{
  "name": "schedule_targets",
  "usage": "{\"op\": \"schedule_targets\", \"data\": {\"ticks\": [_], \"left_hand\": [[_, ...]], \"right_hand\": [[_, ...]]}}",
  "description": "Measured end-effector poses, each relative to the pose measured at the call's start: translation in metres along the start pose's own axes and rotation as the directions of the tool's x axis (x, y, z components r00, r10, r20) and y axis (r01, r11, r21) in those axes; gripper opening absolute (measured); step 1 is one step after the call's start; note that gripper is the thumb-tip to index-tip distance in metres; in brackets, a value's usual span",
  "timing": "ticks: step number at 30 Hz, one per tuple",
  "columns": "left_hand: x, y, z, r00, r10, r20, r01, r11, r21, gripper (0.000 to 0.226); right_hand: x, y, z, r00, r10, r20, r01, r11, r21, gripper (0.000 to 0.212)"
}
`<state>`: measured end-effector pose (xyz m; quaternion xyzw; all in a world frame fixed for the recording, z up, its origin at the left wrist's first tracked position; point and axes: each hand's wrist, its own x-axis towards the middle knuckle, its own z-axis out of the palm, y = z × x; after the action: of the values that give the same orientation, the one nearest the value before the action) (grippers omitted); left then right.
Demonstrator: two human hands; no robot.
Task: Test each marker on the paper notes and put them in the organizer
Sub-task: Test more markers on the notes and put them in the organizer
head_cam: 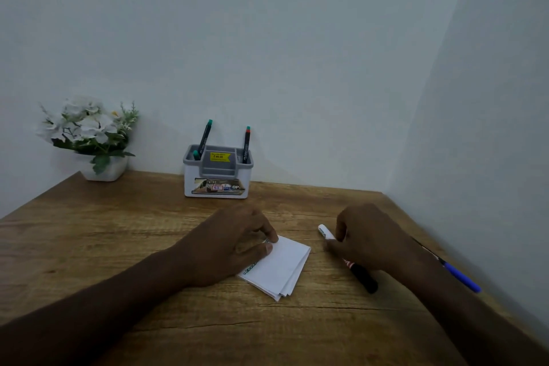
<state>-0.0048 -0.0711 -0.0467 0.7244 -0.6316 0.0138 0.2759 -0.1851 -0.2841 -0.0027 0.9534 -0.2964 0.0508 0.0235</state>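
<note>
On organizer (218, 175), yellow sticker (219, 156) reads 45.00.

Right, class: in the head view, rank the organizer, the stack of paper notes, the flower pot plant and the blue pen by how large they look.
1. Flower pot plant
2-3. Organizer and paper notes look alike; the notes lie nearer and are partly under the left hand, so unranked.
4. Blue pen, partly hidden.

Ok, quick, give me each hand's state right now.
Left hand: fingers pressed down on the paper notes, holding them flat.
Right hand: closed around the white and black marker lying on the table.
</note>
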Motion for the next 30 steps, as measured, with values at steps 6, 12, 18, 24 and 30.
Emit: {"op": "schedule_targets", "data": {"ticks": [6,12,18,24,30], "left_hand": [[0.000,0.000,-0.002,0.999,0.001,-0.043,-0.003,0.999,-0.053,0.018],[-0.004,0.005,0.001,0.976,-0.017,-0.215,-0.015,0.989,-0.146,0.036],[-0.001,0.013,-0.004,0.975,0.078,-0.207,-0.096,0.992,-0.080,0.032],[0.000,0.012,-0.002,0.991,0.066,-0.119,-0.077,0.993,-0.086,0.031],[-0.003,0.014,-0.005,0.988,0.084,-0.132,-0.084,0.996,0.004,0.027]], "right_hand": [[-0.003,-0.008,-0.016,0.932,0.070,-0.354,0.117,0.870,0.479,0.024],[-0.018,-0.053,-0.001,0.970,-0.011,-0.243,0.243,0.101,0.965,0.017],[-0.018,-0.072,0.022,0.960,-0.131,-0.249,0.265,0.123,0.956,0.020],[-0.020,-0.074,0.028,0.949,-0.109,-0.296,0.315,0.308,0.898,0.019],[-0.023,-0.079,0.026,0.938,-0.144,-0.315,0.331,0.107,0.938,0.022]]}}
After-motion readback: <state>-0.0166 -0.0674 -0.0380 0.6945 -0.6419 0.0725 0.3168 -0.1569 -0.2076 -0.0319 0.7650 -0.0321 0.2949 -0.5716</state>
